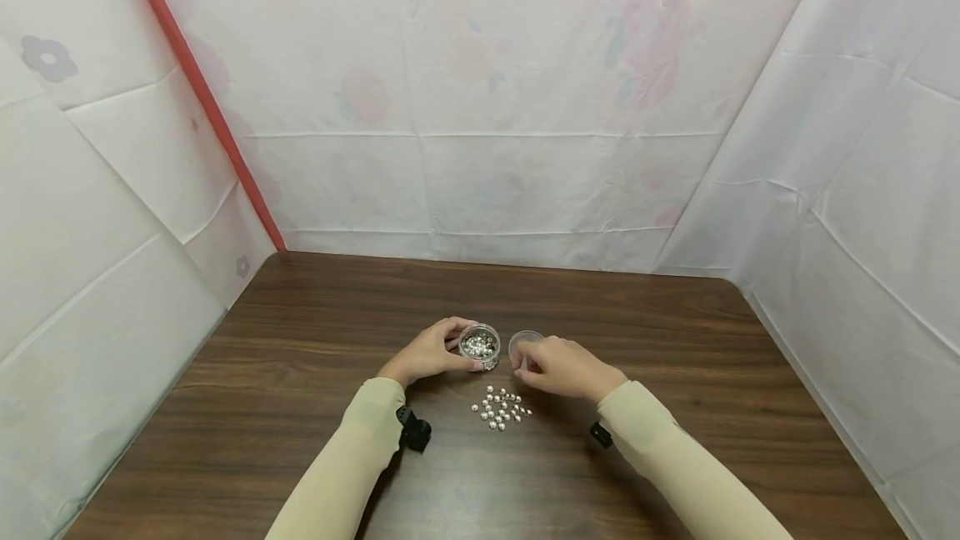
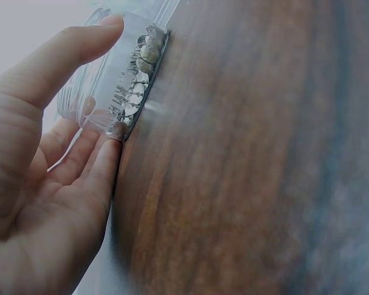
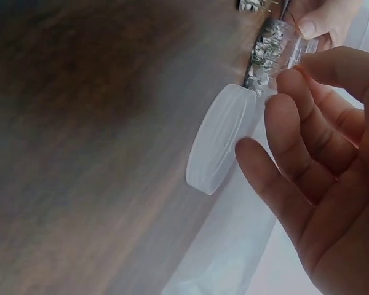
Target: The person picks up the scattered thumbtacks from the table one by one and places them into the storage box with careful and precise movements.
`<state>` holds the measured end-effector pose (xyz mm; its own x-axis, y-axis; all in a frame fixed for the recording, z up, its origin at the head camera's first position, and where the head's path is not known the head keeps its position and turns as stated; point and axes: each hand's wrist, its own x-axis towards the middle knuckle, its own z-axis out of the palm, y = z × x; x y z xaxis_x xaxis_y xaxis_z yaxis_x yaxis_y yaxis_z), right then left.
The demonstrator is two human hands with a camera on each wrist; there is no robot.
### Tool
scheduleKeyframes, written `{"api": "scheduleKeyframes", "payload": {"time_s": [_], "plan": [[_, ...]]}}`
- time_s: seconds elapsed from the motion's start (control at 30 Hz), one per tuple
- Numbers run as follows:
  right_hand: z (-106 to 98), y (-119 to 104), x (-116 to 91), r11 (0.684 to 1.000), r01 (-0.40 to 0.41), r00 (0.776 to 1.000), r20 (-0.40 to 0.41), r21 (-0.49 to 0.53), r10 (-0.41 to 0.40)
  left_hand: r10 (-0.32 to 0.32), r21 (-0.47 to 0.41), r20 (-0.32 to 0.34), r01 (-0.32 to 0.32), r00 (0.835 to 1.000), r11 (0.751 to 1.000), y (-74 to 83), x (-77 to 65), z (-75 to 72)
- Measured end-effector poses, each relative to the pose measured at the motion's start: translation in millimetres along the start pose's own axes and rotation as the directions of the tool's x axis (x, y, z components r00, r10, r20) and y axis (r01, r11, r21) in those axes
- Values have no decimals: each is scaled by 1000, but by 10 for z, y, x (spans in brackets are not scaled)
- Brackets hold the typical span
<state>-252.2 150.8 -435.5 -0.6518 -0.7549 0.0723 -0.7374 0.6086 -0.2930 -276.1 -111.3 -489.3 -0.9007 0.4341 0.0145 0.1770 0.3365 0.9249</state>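
Observation:
A clear round jar (image 1: 480, 343) holds many small silver tacks with rounded heads and stands on the table. My left hand (image 1: 431, 352) grips it from the left, thumb on the near side and fingers behind. Just right of the jar lies its translucent lid (image 3: 218, 141). My right hand (image 1: 562, 367) is over the lid's near right side, fingers bent and thumb tip close to the index fingertip. Whether something small is pinched there cannot be made out. Several loose silver tacks (image 1: 501, 408) are scattered on the table in front of the jar.
The brown wooden table (image 1: 300, 332) meets white patterned cloth (image 1: 480, 107) at its back and sides. A red strip (image 1: 202, 90) runs down the back left corner. Dark wrist cameras (image 1: 414, 430) sit under both forearms, close to the tabletop.

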Motion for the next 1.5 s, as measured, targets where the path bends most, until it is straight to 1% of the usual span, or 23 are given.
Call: {"api": "scheduleKeyframes", "payload": {"time_s": [0.23, 0.37, 0.4, 0.6, 0.73, 0.9, 1.07, 1.3, 1.5], "plan": [[70, -10, -141, 1000, -5, 999, 50, 24, 4, -6, 6, 6, 6, 1000, 1000, -4, -3, 2], [98, -19, -211, 999, -10, 998, 58, 30, 9, -5, -1, 22, 5, 1000, 1000, 20, -12, -4], [100, -22, -225, 999, -11, 998, 54, 31, 10, -4, -3, 29, 4, 1000, 1000, 42, -20, -8], [114, -36, -276, 1000, -6, 1000, 28, 23, 6, 6, -6, 64, -5, 998, 1000, 280, -122, -48], [130, -57, -299, 1000, 11, 1000, 29, -1, -11, 8, -6, 65, -8, 998, 1000, 346, -153, -52], [141, -94, -329, 1000, 25, 999, 39, -1, -25, 4, -2, 62, -3, 998, 1000, 346, -149, -48], [155, -115, -352, 1000, 13, 999, 48, 13, -14, 12, -14, 68, -11, 998, 1000, 336, -141, -52], [185, -125, -364, 999, 31, 999, 28, -31, -31, 32, -47, 54, -30, 998, 998, 329, -135, -43], [203, -139, -373, 996, 54, 998, 21, -65, -53, 33, -31, 58, -31, 998, 999, 345, -142, -40]]}}
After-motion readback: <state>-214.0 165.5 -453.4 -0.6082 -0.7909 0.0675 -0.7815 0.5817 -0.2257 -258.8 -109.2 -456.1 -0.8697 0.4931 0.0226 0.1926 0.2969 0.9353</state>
